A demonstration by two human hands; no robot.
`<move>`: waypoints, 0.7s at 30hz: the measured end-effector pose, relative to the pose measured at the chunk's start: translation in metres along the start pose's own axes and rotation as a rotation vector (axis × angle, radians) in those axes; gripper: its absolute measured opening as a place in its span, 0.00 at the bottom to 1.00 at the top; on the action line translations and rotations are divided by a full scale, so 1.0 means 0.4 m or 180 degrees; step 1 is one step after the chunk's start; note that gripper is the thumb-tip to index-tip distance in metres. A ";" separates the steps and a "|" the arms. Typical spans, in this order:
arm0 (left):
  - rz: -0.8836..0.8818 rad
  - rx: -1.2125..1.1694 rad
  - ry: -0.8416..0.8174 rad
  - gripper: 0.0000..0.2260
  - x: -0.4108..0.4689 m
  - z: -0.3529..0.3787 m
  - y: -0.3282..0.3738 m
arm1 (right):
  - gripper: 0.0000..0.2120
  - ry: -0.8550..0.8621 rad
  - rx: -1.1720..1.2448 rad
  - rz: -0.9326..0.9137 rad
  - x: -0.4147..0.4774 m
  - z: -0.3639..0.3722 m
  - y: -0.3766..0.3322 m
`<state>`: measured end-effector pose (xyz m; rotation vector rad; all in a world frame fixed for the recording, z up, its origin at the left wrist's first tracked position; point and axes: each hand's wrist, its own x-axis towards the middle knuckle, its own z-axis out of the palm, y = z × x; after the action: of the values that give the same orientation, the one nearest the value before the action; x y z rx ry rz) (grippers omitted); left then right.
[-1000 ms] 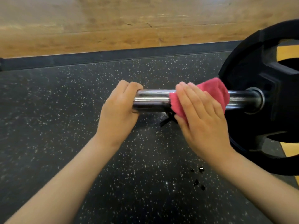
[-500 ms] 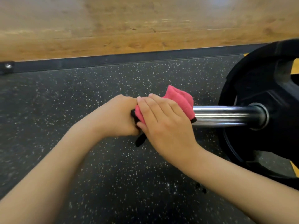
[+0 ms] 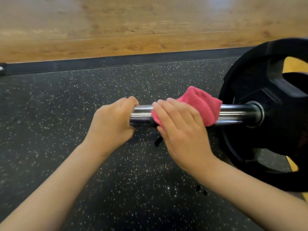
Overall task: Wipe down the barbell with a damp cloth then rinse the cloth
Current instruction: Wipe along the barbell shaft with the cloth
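Note:
A shiny chrome barbell sleeve (image 3: 233, 114) runs left to right above the rubber floor and ends in a black weight plate (image 3: 266, 90) at the right. My left hand (image 3: 111, 122) grips the free left end of the sleeve. A pink cloth (image 3: 205, 104) is draped over the sleeve's middle. My right hand (image 3: 181, 130) presses the cloth against the bar, its fingers fairly straight and laid over the cloth. A dark tag or strap hangs below the cloth under my right hand.
Black speckled rubber matting (image 3: 66, 130) covers the floor under the bar, with a few dark water drops (image 3: 201, 190) near my right forearm. Beyond a dark border strip lies a wooden floor (image 3: 133, 27). A small metal object (image 3: 1, 69) shows at the far left edge.
My right hand slid the pink cloth left along the sleeve until it met my left hand, and has now moved it back right toward the weight plate. My left hand keeps its grip.

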<state>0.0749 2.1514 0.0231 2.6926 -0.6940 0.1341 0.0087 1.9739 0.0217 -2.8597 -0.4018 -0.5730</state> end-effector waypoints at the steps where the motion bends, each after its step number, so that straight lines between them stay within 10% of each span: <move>1: -0.0059 0.0082 -0.0262 0.11 0.012 -0.015 0.002 | 0.19 -0.0007 -0.0011 -0.0190 0.012 0.019 -0.027; 7: 0.0074 -0.0083 -0.1955 0.07 0.113 -0.075 -0.016 | 0.22 -0.0100 -0.0080 -0.0558 0.073 0.052 -0.041; 15: -0.0410 -0.0670 0.0435 0.20 -0.010 0.038 0.015 | 0.26 -0.0459 -0.0368 0.0089 0.017 -0.036 0.107; 21: -0.0174 -0.0359 0.0074 0.14 0.037 0.019 -0.017 | 0.25 -0.0351 -0.0598 0.0002 0.034 0.003 0.053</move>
<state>0.0912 2.1475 0.0166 2.5952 -0.6021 0.1089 0.0277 1.9574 0.0231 -3.0813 -0.3830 -0.4778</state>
